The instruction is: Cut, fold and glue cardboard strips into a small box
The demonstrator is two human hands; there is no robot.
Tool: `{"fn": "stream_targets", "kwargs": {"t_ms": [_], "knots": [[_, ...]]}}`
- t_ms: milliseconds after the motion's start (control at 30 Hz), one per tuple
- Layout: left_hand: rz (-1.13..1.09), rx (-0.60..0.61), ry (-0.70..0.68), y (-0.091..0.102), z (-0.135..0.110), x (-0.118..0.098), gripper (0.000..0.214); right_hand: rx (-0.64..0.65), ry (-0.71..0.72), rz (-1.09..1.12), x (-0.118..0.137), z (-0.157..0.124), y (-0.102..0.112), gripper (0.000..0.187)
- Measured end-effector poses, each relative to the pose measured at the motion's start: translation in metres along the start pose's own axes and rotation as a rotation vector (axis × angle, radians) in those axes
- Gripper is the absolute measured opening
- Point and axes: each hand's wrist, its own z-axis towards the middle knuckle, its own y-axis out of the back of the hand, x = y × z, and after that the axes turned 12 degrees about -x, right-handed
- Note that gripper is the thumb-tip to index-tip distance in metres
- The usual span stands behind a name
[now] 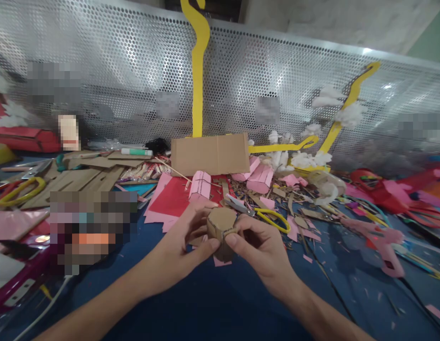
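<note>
A small brown cardboard box shape (222,226) with angled sides is held up between both hands over the blue table. My left hand (186,239) grips its left side, thumb pressed on the front edge. My right hand (257,241) pinches its right side with thumb and fingers. A pink paper scrap (220,261) pokes out beneath the box. Just behind the hands lie yellow-handled scissors (271,217) and a pink folded paper block (200,184).
The blue table (220,298) is littered with pink and red paper, cardboard strips and scraps. A cardboard sheet (210,154) stands at the back against a perforated metal panel (134,80) with yellow cutouts and cotton. A pink glue gun (381,239) lies right, its black cable trailing forward.
</note>
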Motion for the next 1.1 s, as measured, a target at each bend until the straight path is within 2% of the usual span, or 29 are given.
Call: {"fn": "stream_targets", "kwargs": {"t_ms": [67, 167, 267, 467, 733, 867, 967, 1100], "knots": [[-0.01, -0.051, -0.013, 0.0003, 0.0006, -0.0007, 0.034, -0.015, 0.024, -0.013, 0.001, 0.0008, 0.0003, 0.029], [-0.023, -0.093, 0.003, 0.0021, 0.0011, -0.0012, 0.038, 0.03, 0.034, -0.037, 0.0032, 0.0016, 0.001, 0.029], [-0.017, -0.102, 0.021, 0.0033, 0.0018, -0.0012, 0.045, 0.078, 0.065, -0.077, 0.0058, 0.0015, 0.0025, 0.03], [-0.058, -0.13, 0.031, 0.0024, 0.0032, -0.0033, 0.045, 0.121, 0.115, -0.112, 0.0068, 0.002, 0.0057, 0.031], [-0.017, -0.107, 0.0, 0.0072, 0.0013, 0.0025, 0.046, 0.164, 0.091, -0.089, 0.003, 0.0046, 0.0079, 0.029], [0.005, -0.111, -0.005, 0.0068, 0.0016, 0.0039, 0.046, 0.149, 0.118, -0.129, 0.0064, 0.0027, 0.0061, 0.033], [-0.015, -0.133, 0.024, 0.0042, 0.0027, 0.0025, 0.045, 0.127, 0.085, -0.111, 0.0083, 0.0009, 0.0031, 0.034], [-0.049, -0.243, 0.076, 0.0016, 0.0061, -0.0029, 0.041, -0.045, 0.049, -0.052, 0.0026, 0.0061, 0.0055, 0.032]]}}
